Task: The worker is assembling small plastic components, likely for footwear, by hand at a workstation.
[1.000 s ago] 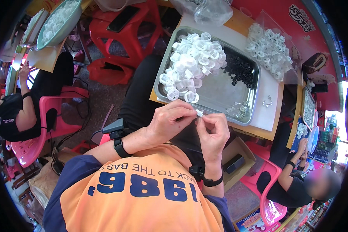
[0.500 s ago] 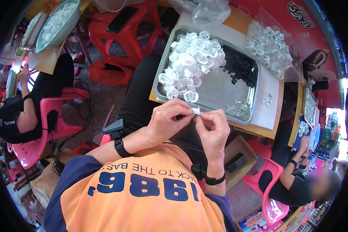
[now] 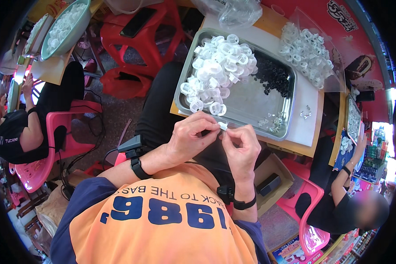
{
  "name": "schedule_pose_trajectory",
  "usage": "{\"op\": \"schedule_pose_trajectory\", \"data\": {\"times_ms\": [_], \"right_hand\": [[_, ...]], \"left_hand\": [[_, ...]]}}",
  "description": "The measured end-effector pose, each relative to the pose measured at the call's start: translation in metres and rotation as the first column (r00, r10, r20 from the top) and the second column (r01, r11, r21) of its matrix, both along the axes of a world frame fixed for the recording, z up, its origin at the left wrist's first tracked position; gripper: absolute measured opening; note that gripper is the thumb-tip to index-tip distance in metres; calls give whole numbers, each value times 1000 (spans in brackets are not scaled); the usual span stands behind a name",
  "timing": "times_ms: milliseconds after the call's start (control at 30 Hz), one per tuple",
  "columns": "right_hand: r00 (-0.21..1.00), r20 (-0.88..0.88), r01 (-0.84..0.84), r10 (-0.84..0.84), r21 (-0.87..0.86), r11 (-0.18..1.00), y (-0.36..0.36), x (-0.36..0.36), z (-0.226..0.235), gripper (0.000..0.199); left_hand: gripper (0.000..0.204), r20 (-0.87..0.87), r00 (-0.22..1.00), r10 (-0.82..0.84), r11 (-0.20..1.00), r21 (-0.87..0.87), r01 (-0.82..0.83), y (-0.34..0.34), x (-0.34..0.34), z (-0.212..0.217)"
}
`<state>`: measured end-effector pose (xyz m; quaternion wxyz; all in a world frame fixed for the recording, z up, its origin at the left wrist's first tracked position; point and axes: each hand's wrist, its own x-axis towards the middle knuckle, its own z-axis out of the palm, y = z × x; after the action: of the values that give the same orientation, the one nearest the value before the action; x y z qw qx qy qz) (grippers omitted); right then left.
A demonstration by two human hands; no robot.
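Between my two hands, just off the near edge of the metal tray [image 3: 256, 127], is a small white plastic piece [image 3: 223, 126]. My left hand [image 3: 193, 135] pinches it from the left with thumb and forefinger. From the other side my right hand [image 3: 242, 145] has its thumb and forefinger closed at the piece; its fingertips hide part of it. Inside the tray lie a heap of white ring-shaped plastic parts [image 3: 215, 66], a cluster of small black parts [image 3: 275, 77] and several tiny clear parts [image 3: 275, 122].
A plastic bag of white parts [image 3: 306, 57] lies right of the tray, with a few clear bits [image 3: 306, 112] on the white sheet. A red stool [image 3: 141, 44] holds a phone [image 3: 138, 23]. An open cardboard box [image 3: 275, 176] sits below the table. Other people work at both sides.
My hands stay almost in place; the white piece has tilted slightly between my fingers. At the right, a co-worker's arm has reached farther out.
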<state>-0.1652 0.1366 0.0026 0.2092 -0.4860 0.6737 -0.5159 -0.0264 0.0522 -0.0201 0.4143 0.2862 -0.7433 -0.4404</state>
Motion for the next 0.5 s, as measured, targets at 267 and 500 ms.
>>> {"op": "schedule_pose_trajectory", "data": {"times_ms": [267,500], "right_hand": [[735,678,-72,-6,87,994,1,-15,-12,8],[606,795,-97,-16,94,991,-2,-14,1,9]], "left_hand": [[17,-212,969,-130,717,655,240,-14,6,10],[33,-438,880,-184,310,824,475,-21,8,13]]}}
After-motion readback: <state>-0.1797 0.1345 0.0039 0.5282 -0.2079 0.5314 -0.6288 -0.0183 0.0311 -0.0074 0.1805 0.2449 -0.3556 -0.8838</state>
